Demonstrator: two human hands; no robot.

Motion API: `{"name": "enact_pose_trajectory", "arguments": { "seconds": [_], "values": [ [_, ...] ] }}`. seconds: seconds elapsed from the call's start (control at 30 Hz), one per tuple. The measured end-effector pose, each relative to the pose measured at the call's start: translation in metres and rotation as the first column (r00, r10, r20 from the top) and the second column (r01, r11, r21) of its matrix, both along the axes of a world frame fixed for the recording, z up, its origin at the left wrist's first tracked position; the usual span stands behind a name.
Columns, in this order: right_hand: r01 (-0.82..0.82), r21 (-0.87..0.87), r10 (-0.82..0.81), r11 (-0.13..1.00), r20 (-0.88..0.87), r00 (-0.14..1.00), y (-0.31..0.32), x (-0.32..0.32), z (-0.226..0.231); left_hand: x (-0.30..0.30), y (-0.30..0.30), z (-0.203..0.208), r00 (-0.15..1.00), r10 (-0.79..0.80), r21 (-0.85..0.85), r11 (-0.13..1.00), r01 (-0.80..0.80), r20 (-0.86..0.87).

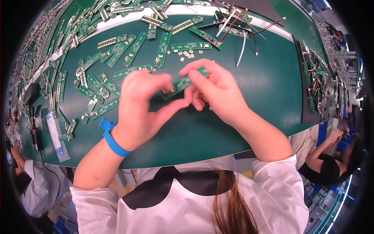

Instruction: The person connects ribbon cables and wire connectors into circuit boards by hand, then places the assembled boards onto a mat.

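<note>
Over the middle of the green work mat, my right hand pinches a narrow green circuit board between thumb and fingers. The board slants, its left end lower and its right end partly covered by my grip. My left hand, with a blue wrist strap below it, is around the board's left end. Its thumb and forefinger are apart and blurred; whether a fingertip touches the board I cannot make out. Several small pale square pieces lie just beyond my hands.
Many loose circuit boards cover the mat's left and far parts. Boards with wires lie at the far right. A black tray of wired boards stands on the right, a clear plastic bag on the left. People sit at both sides.
</note>
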State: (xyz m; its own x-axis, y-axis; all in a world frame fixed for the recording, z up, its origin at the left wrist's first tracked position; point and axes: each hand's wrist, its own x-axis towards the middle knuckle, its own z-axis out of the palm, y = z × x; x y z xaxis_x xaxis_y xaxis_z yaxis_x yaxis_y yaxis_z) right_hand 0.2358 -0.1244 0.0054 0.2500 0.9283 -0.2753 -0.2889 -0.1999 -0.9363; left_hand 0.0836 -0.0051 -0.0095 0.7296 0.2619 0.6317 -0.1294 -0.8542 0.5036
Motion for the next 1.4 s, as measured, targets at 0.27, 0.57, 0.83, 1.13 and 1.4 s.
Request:
{"name": "enact_pose_trajectory", "arguments": {
  "seconds": [0.27, 0.57, 0.83, 1.13, 1.4],
  "values": [
    [0.019, 0.231, 0.032, 0.973, -0.218, 0.975, -0.010, -0.006, 0.008, -0.015, 0.001, 0.011, 0.998, -0.007, -0.214, 0.977, -0.007, -0.065],
    [-0.044, 0.171, 0.066, 0.984, -0.125, 0.990, -0.013, -0.014, 0.008, -0.016, 0.009, 0.018, 0.959, -0.195, 0.012, 0.979, 0.202, -0.207],
    [-0.211, -0.001, 0.209, 0.977, -0.135, 0.969, -0.012, -0.009, 0.001, -0.010, 0.009, 0.011, 0.893, -0.325, -0.182, 0.943, 0.280, -0.312],
    [0.089, 0.275, -0.284, 0.957, 0.952, 0.112, -0.030, 0.091, 0.006, -0.013, 0.013, 0.000, 0.949, -0.101, -0.402, 0.915, -0.029, -0.298],
    [-0.160, 0.246, -0.291, 0.956, 0.857, -0.424, -0.019, 0.152, -0.012, -0.011, 0.015, -0.002, 0.948, -0.152, -0.533, 0.846, -0.022, -0.281]
  ]
}}
